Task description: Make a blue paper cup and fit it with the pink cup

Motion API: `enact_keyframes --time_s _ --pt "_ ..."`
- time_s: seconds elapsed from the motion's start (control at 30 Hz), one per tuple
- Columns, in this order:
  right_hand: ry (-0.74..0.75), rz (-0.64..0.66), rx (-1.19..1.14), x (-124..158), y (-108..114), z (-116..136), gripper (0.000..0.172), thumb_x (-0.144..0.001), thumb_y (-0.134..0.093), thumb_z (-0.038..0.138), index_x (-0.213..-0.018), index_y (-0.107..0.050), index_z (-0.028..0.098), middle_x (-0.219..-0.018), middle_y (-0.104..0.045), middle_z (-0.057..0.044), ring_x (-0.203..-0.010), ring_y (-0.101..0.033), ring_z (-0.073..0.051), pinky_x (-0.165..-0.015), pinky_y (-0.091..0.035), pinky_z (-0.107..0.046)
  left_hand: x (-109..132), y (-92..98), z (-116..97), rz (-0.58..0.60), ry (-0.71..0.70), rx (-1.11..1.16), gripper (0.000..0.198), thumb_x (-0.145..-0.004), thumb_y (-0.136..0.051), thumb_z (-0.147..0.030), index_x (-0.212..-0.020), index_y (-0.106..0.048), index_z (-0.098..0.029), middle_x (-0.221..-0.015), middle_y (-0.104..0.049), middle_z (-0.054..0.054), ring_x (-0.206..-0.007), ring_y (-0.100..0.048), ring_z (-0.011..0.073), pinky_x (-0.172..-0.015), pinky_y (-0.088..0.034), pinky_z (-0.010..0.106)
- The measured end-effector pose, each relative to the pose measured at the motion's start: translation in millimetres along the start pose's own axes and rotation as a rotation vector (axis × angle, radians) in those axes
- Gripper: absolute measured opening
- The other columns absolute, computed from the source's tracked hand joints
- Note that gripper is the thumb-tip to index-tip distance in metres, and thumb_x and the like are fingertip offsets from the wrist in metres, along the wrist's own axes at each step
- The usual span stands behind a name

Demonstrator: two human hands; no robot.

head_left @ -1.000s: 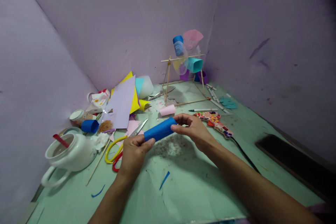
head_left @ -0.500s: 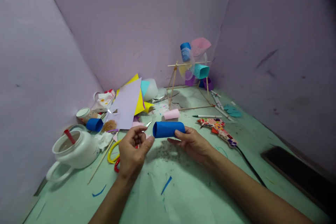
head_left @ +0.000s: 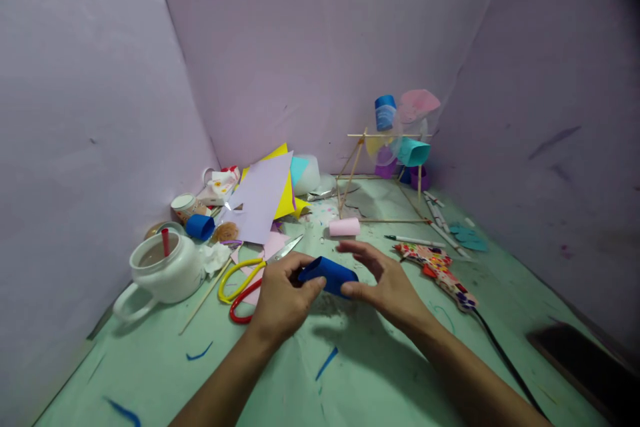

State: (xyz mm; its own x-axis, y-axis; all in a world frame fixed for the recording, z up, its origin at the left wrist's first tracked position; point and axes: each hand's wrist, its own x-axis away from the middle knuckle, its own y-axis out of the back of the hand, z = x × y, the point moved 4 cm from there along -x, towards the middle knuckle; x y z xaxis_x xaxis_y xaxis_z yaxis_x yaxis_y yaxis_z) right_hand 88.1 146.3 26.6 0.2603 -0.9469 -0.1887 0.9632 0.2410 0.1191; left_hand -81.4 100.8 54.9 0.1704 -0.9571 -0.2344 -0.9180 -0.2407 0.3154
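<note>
In the frame's lower centre, the left hand (head_left: 283,295) pinches a blue paper tube (head_left: 334,273) beside the spread right hand (head_left: 393,290).

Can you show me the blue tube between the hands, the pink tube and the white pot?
Blue tube (head_left: 334,276): head view, middle of its side.
Pink tube (head_left: 344,227): head view, middle of its side.
White pot (head_left: 175,275): head view, on its round belly.

Dim light casts soft shadows beneath the hands (head_left: 393,290).
</note>
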Motion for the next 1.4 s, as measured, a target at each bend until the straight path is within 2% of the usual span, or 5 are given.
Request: enact_keyframes --time_s 0.23,1.0,1.1,1.27,1.4 --pt "-0.250 0.150 -0.145 4.2 -16.1 -12.7 0.014 -0.056 -0.077 0.025 -0.063 -0.068 0.016 -0.053 -0.060 0.003 -0.051 -0.052 -0.013 -0.055 -0.042 -0.026 6.5 -11.6 -4.9 0.065 -0.044 0.117 0.005 -0.064 -0.065 -0.014 -0.068 -0.068 -0.016 -0.065 -0.064 0.001 -0.058 -0.057 0.0126 -0.053 -0.045 0.021" --pt "-0.196 0.138 -0.146 7.4 -18.1 -11.7 0.017 -0.059 -0.072 0.027 -0.063 -0.062 0.014 -0.055 -0.056 0.002 -0.049 -0.046 -0.009 -0.047 -0.038 -0.020 8.1 -16.7 -2.6 0.066 0.009 0.119 0.011 -0.066 -0.063 -0.023 -0.060 -0.062 -0.014 -0.055 -0.057 -0.001 -0.045 -0.053 0.0101 -0.045 -0.043 0.021" --pt "-0.250 0.097 -0.154 5.0 -14.2 -14.9 0.016 -0.057 -0.071 0.026 -0.061 -0.062 0.014 -0.052 -0.054 0.003 -0.047 -0.046 -0.009 -0.047 -0.039 -0.021 0.6 -1.5 -4.7 0.160 0.014 -0.079 0.017 -0.068 -0.061 -0.030 -0.074 -0.067 -0.015 -0.065 -0.065 0.002 -0.056 -0.060 0.0149 -0.054 -0.048 0.025" --pt "-0.307 0.035 -0.188 -0.4 -2.5 -17.0 0.020 -0.055 -0.073 0.026 -0.068 -0.065 0.013 -0.056 -0.058 0.001 -0.048 -0.049 -0.010 -0.047 -0.042 -0.023 -12.7 54.2 18.8 0.179 0.120 -0.821 0.039 -0.071 -0.055 -0.027 -0.108 -0.061 -0.019 -0.096 -0.069 0.008 -0.088 -0.063 0.0245 -0.076 -0.048 0.036" --pt "-0.296 0.014 -0.201 -2.5 3.2 -16.9 0.022 -0.055 -0.075 0.027 -0.069 -0.065 0.013 -0.058 -0.058 0.001 -0.050 -0.050 -0.010 -0.048 -0.042 -0.022 -8.9 58.4 47.3 0.358 0.168 -1.139 0.047 -0.065 -0.056 -0.018 -0.112 -0.058 -0.016 -0.107 -0.064 0.016 -0.101 -0.059 0.0305 -0.080 -0.045 0.038"
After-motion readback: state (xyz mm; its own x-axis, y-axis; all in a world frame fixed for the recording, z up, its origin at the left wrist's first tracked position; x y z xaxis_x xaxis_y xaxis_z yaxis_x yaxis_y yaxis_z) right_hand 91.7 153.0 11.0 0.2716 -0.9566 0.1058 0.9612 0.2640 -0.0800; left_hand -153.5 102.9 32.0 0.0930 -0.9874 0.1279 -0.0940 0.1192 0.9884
